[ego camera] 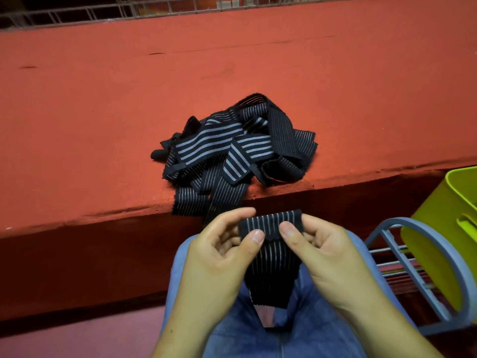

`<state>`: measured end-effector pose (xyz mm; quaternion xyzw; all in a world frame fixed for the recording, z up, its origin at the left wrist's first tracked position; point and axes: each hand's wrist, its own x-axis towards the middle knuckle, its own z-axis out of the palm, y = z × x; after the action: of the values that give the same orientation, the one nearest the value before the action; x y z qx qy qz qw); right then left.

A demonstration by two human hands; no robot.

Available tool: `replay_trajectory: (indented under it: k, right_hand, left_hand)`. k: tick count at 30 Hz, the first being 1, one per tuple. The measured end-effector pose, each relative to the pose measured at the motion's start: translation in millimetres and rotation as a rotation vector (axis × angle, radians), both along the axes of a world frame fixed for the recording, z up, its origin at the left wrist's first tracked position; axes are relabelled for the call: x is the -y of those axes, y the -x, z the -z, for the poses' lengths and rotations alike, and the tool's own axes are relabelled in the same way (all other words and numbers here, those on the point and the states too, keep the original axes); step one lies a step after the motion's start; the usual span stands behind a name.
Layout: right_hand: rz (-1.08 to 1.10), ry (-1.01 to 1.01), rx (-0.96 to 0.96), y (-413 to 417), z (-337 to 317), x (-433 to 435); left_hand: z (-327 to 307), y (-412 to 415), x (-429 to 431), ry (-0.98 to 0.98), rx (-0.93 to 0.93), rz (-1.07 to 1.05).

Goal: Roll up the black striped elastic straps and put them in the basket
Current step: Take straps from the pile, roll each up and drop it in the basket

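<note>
Seen from the head camera, both hands are held up in front of the lap, palms turned toward each other, wrists low. The left hand [219,246] pinches the left side of a black striped elastic strap [268,257], thumb pressed on the front and fingers curled behind. The right hand [320,244] grips the right side the same way. The strap's top end looks folded over between the two thumbs. The rest hangs down over the blue jeans [299,329], between the knees.

Just beyond the hands, a tangled pile of straps [232,151] lies near the front edge of the red worktop [103,112], with a couple of ends drooping over that edge. At the far right a lime-green basket [449,228] rests on a grey-blue metal rack [413,264], well apart from the pile. A wire grille [103,12] runs along the back.
</note>
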<state>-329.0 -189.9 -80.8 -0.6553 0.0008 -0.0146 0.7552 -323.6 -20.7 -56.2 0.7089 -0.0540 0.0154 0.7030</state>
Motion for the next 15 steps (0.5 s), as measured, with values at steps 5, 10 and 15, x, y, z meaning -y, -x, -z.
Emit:
replay_trajectory:
  k: [5,10,15]
  right_hand:
    - [-0.005,-0.012,-0.023,1.0,1.1,0.6]
    - [0.000,0.026,-0.022,0.6,1.3,0.4]
    - [0.019,0.020,-0.018,0.0,1.1,0.6]
  left_hand:
    - [2.7,-0.9,-1.4,0.012,0.012,-0.019]
    - [2.6,-0.3,-1.4,0.016,0.012,-0.025]
    - [2.6,-0.2,-1.8,0.023,0.015,0.008]
